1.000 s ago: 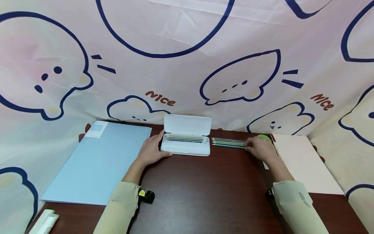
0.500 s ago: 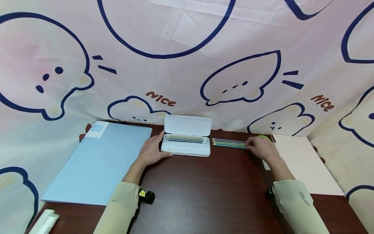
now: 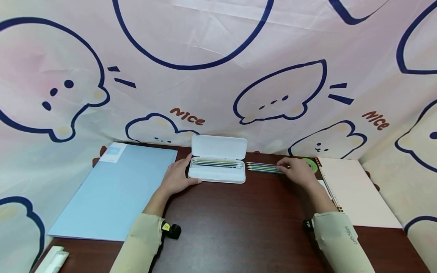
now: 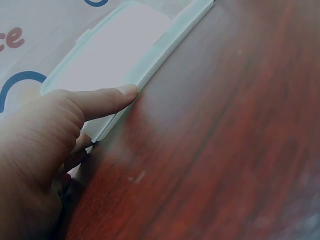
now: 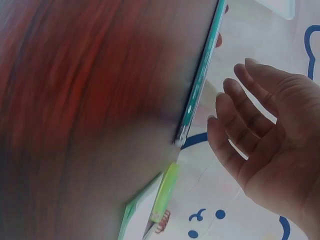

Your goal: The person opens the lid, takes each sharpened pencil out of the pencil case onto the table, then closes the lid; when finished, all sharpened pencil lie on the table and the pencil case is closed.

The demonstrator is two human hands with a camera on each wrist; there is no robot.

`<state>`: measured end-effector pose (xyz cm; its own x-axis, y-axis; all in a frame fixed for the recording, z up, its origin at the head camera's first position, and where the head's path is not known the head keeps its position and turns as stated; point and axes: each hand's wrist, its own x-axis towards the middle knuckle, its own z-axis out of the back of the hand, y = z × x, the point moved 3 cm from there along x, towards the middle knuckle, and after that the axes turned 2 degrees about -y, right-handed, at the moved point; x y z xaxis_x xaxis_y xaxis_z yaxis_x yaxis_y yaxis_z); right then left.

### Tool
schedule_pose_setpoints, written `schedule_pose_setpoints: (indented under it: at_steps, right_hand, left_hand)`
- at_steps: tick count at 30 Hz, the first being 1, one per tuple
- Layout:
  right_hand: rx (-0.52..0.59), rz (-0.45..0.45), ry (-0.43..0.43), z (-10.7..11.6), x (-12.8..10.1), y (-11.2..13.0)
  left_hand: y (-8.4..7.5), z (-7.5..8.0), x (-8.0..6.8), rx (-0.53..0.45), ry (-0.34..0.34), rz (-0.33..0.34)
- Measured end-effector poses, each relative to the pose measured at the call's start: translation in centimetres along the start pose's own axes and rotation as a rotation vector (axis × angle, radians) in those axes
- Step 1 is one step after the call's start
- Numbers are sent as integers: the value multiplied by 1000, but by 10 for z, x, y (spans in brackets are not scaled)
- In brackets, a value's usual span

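A white pencil case stands with its lid raised at the back of the table, several pencils lying in its rear part. My left hand holds the case's left end. In the left wrist view its thumb presses the front edge and the other fingers wrap behind the corner, partly hidden. To the right of the case, more pencils lie side by side, points toward it. Over their blunt ends hovers my right hand, its fingers loosely bent and apart from the pencils in the right wrist view.
A bright green round object and a spiral notebook lie beyond the right hand, with a small white item partly under the arm. On the left lies a large blue folder; white strips sit at the near left.
My right hand has shifted a little left along the pencils, uncovering more of the green round object. The left hand and the case have stayed put.
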<state>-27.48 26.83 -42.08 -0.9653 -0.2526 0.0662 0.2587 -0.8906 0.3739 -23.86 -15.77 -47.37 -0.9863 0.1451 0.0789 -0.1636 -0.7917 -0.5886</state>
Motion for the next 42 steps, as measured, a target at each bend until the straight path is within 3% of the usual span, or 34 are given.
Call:
schedule_pose_setpoints:
  at_steps: [10, 22, 33, 42]
  right_hand:
    - [149, 5, -1, -11, 15, 25]
    - [243, 12, 25, -32, 33, 67]
    - [259, 59, 56, -46, 41, 94]
    - [169, 110, 145, -58, 45, 108]
  left_hand:
    - [-1, 1, 0, -1, -4, -2]
    - [-1, -1, 1, 1, -3, -3]
    - [0, 0, 0, 13, -1, -11]
    - [0, 1, 1, 24, -7, -17]
